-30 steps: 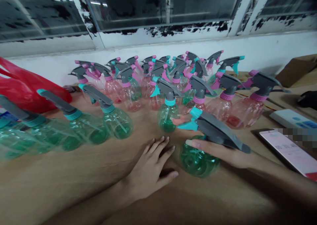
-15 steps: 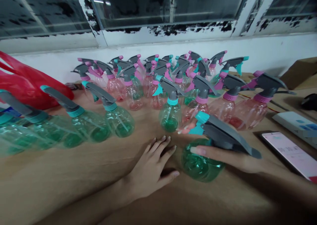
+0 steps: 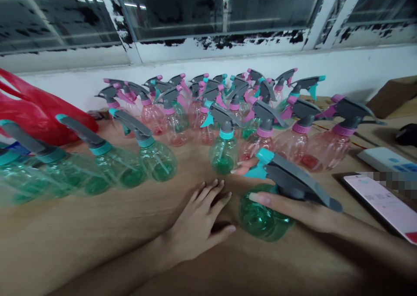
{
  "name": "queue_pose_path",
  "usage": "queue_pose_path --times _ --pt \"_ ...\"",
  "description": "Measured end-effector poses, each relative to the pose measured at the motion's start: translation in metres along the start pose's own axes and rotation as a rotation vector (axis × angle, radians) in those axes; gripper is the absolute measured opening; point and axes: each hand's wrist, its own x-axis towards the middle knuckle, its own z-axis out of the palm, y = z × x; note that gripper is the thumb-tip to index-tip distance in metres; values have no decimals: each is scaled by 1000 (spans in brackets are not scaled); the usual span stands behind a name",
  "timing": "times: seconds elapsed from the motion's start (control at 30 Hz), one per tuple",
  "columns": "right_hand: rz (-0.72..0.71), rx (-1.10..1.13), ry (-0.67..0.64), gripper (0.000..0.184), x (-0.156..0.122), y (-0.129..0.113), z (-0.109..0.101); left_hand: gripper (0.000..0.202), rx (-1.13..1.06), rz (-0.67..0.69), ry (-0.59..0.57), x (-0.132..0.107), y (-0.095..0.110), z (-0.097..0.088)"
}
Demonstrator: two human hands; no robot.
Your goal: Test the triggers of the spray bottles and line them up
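My right hand is wrapped round a green spray bottle with a grey and teal trigger head. That bottle is tilted, its base toward me and to the left. The thumb lies along its near side, and fingertips show behind the teal trigger. Flat on the table, my left hand has its fingers spread and nothing in it. Just beyond it stands another green spray bottle. To the left, several green spray bottles form a row.
Several pink spray bottles, with some green among them, crowd the back of the table near the wall. A red plastic bag sits at the left. On the right are a phone, a white box and a cardboard box.
Almost nothing differs. The view has shifted very slightly, and both hands and the held bottle keep their places.
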Motion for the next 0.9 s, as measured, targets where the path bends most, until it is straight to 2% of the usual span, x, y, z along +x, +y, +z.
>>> queue_pose_path --times 0.2,0.5,0.73,0.9 --pt "21 -46 10 27 2 1 3 60 0 -10 -15 1 0 0" --pt "-20 -82 -15 29 2 -1 1 60 2 -9 -12 1 -1 1" --pt "42 -181 8 25 -1 2 0 60 15 -6 -10 0 0 0" --pt "63 -246 110 19 -5 5 -1 60 4 0 10 1 -1 0"
